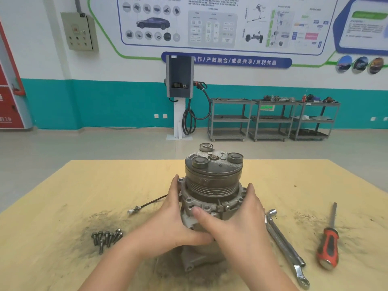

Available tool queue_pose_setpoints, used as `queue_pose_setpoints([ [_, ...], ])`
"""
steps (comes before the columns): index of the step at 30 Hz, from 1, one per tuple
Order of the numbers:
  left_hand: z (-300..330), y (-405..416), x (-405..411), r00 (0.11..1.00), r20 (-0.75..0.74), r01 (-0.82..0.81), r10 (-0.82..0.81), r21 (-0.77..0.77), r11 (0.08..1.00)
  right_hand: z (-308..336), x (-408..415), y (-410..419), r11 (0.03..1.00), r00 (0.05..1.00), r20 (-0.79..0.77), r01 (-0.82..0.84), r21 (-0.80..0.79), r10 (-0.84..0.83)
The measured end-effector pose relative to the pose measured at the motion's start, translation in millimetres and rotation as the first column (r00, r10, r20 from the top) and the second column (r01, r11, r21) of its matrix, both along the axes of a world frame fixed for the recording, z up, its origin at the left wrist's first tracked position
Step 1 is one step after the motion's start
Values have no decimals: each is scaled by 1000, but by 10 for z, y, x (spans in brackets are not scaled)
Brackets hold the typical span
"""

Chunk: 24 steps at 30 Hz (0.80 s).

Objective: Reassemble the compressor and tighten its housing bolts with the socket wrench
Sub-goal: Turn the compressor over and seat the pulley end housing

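Observation:
The compressor (212, 181) stands upright in the middle of the wooden table (63, 196), its dark pulley end up. My left hand (168, 219) grips the left side of its grey housing flange. My right hand (237, 219) grips the right side, thumb lying across the front of the housing. Several housing bolts (107, 238) lie in a loose pile to the left. A socket wrench (281, 236) lies on the table just right of my right hand, beside a combination spanner (298, 271).
A red and black screwdriver (328, 246) lies at the right. A thin cable with a connector (144, 205) runs left from the compressor. Dark grime covers the table around the compressor. Grey tool carts (270, 120) and a charging post (180, 97) stand by the far wall.

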<state>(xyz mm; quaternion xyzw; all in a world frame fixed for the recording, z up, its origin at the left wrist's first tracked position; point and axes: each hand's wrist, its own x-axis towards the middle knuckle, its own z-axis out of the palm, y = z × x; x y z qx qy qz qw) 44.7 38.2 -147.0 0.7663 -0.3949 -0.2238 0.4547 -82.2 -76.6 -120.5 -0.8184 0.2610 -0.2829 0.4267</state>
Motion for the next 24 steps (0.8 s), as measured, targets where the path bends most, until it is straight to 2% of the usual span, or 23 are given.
queue_pose_setpoints([
  [3, 50, -3, -6, 1000, -16, -2, 2, 8, 1000, 111, 86, -97, 999, 998, -50, 29, 14, -28],
  [7, 134, 4, -27, 999, -33, 13, -12, 25, 1000, 202, 103, -153, 999, 995, -99, -28, 47, 33],
  [13, 108, -6, -8, 997, -66, 31, -29, 37, 999, 142, 176, -128, 991, 982, -163, 82, -102, -98],
  [15, 93, -17, -25, 997, -74, 33, -34, -9, 999, 153, 202, -148, 980, 971, -201, 91, -178, -127],
  [17, 73, -29, -57, 998, -60, 14, -18, -68, 998, 172, 210, -178, 984, 973, -215, 52, -170, -89],
  [21, 27, -32, -73, 999, -45, -23, 18, -93, 995, 122, 192, -213, 974, 989, -144, -7, -226, -26],
  [24, 10, -25, -61, 995, 46, -85, 87, -43, 995, 76, 170, -208, 967, 998, -60, 1, -253, -16],
])
